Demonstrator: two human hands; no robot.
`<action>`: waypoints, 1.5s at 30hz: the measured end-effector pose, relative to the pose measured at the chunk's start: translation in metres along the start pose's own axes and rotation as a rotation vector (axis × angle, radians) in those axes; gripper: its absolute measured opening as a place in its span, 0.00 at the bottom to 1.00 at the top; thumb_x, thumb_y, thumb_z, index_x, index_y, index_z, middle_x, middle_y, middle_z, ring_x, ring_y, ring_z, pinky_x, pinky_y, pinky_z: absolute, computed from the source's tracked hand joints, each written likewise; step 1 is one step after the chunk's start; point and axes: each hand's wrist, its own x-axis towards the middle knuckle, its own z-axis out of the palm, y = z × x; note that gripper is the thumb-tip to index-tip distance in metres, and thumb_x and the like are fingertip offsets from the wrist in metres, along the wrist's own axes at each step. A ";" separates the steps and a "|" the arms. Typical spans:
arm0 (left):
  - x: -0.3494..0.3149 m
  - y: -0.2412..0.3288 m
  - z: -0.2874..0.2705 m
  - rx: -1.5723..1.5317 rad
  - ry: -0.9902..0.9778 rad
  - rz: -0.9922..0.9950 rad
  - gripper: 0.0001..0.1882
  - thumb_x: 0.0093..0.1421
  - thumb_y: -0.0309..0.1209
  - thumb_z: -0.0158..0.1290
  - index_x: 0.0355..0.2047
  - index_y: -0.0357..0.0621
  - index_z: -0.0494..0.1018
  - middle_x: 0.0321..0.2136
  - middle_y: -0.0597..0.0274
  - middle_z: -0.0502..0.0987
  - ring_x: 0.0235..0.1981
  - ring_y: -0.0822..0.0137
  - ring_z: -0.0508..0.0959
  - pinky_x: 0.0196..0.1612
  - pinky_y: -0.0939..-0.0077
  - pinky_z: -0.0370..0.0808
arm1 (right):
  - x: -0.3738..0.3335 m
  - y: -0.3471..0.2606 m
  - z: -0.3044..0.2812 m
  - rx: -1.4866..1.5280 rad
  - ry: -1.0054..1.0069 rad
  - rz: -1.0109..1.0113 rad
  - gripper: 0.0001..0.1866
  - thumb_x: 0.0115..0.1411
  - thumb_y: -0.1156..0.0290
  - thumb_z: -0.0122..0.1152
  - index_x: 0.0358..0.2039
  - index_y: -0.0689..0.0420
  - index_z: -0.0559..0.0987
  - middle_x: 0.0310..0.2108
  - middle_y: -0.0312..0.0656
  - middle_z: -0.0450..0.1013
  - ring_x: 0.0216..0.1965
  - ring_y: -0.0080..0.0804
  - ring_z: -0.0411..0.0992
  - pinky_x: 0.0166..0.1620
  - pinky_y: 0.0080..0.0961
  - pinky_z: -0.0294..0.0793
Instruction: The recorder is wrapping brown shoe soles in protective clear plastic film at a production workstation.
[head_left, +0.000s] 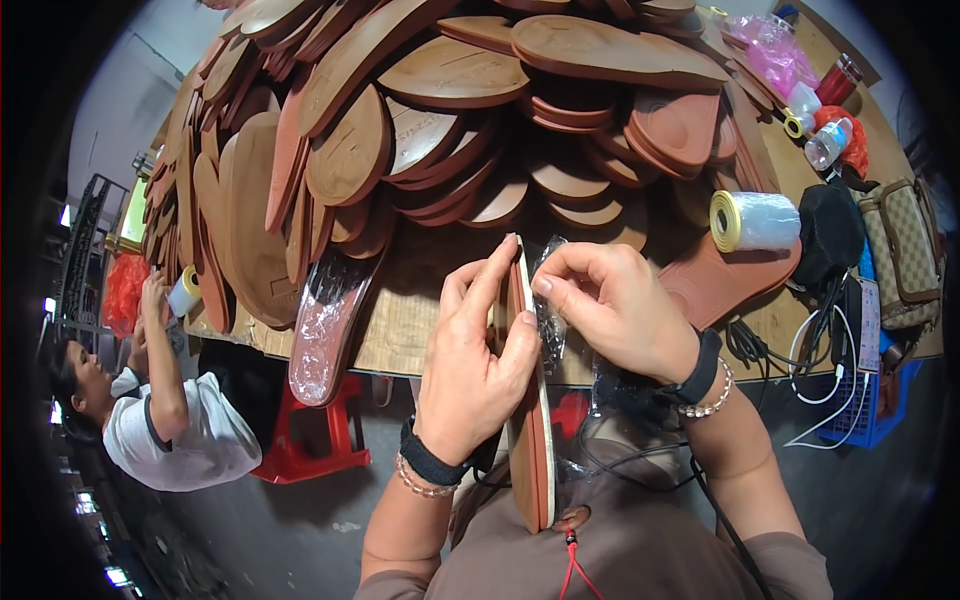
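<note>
My left hand is closed round a brown shoe sole stack, stood on edge with its low end against my body. One side of the stack shows a pale edge. My right hand is closed in a pinch on clear plastic film, just right of the stack's upper part. How far the film goes round the stack is hidden by my fingers. A sole wrapped in shiny clear film lies left of my left hand, overhanging the table edge.
A large heap of brown soles covers the table's far side. To the right, a yellow-rimmed film roll rests on a reddish sole. Beyond are cables, a checked bag and bottles. A co-worker and red stool are at left.
</note>
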 end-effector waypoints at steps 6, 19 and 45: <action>-0.001 -0.003 0.002 0.029 0.029 0.038 0.32 0.66 0.24 0.52 0.72 0.43 0.67 0.57 0.50 0.72 0.57 0.60 0.78 0.52 0.72 0.81 | 0.006 0.013 0.005 0.129 -0.041 0.078 0.11 0.66 0.69 0.64 0.34 0.66 0.83 0.22 0.40 0.78 0.24 0.18 0.72 0.29 0.23 0.72; -0.001 -0.002 0.004 -0.052 0.043 0.012 0.34 0.64 0.29 0.57 0.71 0.42 0.67 0.56 0.42 0.72 0.55 0.47 0.78 0.59 0.59 0.76 | 0.004 0.002 0.005 0.054 -0.030 0.007 0.08 0.65 0.73 0.65 0.31 0.63 0.78 0.19 0.39 0.73 0.21 0.23 0.70 0.28 0.25 0.70; -0.003 0.000 0.004 -0.009 0.040 0.010 0.33 0.66 0.23 0.52 0.72 0.44 0.67 0.57 0.50 0.71 0.57 0.58 0.78 0.54 0.69 0.83 | 0.003 0.008 0.006 0.050 -0.028 -0.106 0.06 0.67 0.75 0.64 0.37 0.64 0.77 0.23 0.42 0.72 0.23 0.24 0.69 0.29 0.25 0.69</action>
